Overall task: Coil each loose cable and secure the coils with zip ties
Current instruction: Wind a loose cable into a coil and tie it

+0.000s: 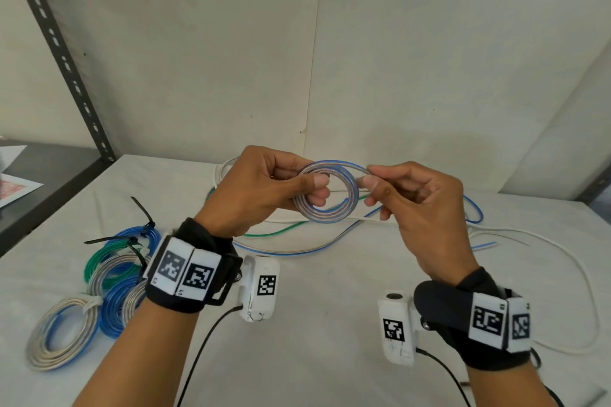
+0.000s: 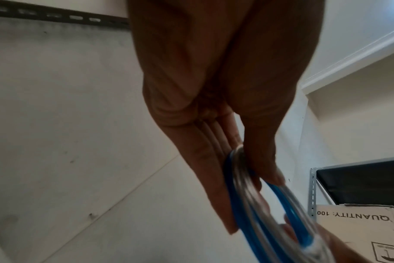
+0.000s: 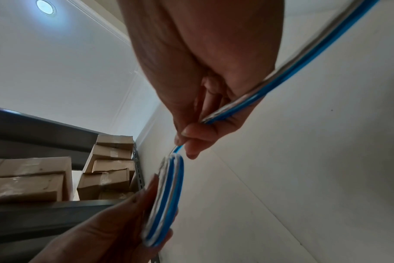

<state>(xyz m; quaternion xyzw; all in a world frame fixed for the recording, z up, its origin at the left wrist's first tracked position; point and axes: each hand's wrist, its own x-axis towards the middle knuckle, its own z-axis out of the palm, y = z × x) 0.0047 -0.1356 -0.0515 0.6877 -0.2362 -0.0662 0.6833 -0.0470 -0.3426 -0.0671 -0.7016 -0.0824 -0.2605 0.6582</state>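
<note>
Left hand (image 1: pixel 264 188) holds the coil (image 1: pixel 325 195) up above the table (image 1: pixel 330 324), thumb across the turns and fingers curled behind, likely so the loops stay stacked flat while more is fed on. Right hand (image 1: pixel 420 205) pinches the free run of the same blue-and-clear cable (image 3: pixel 265 85) between thumb and forefinger just beside the coil's right edge, other fingers loosely curled; pinching this close probably keeps the next turn tight.

The tail drops from the right hand to the table, where it lies among a green cable (image 1: pixel 281 231) and a white cable (image 1: pixel 562 261); whether they cross or tangle there is hard to tell.

Finished coils (image 1: pixel 109 277), tied, sit at the left, well apart from the hands. Black zip ties (image 1: pixel 142 211) lie beside them.

Open room in front; wall (image 1: pixel 429 43) behind and shelf post (image 1: pixel 62 53) at left stand clear of the hands.
</note>
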